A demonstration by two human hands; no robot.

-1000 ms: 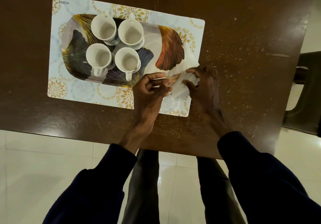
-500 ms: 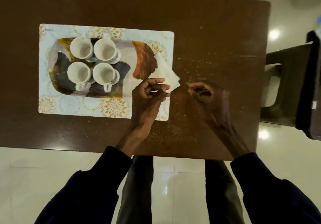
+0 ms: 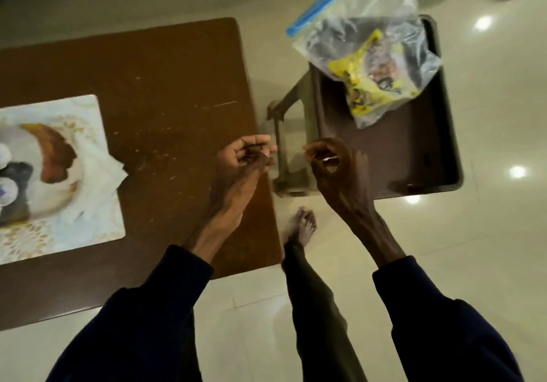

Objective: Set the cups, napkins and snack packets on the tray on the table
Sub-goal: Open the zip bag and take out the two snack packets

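Observation:
The patterned tray (image 3: 56,150) lies on a placemat (image 3: 74,233) at the far left, cut off by the frame edge. White napkins (image 3: 100,171) rest across its right end, and parts of white cups (image 3: 5,153) show at the edge. A clear zip bag (image 3: 384,11) holding yellow snack packets (image 3: 364,85) sits on a dark stool (image 3: 414,150) to the right of the table. My left hand (image 3: 245,159) hovers over the table's right edge, loosely curled and holding nothing. My right hand (image 3: 331,165) hovers over the stool's near-left corner, also curled and holding nothing, well short of the bag.
The brown table (image 3: 165,85) ends just left of the stool, with a narrow gap of pale tiled floor between them. My bare foot (image 3: 302,227) stands on the floor below that gap. Bright light spots reflect off the tiles on the right.
Both hands have left the napkins on the tray and moved right. The view has swung right, so the stool with the bag of snack packets has come into view.

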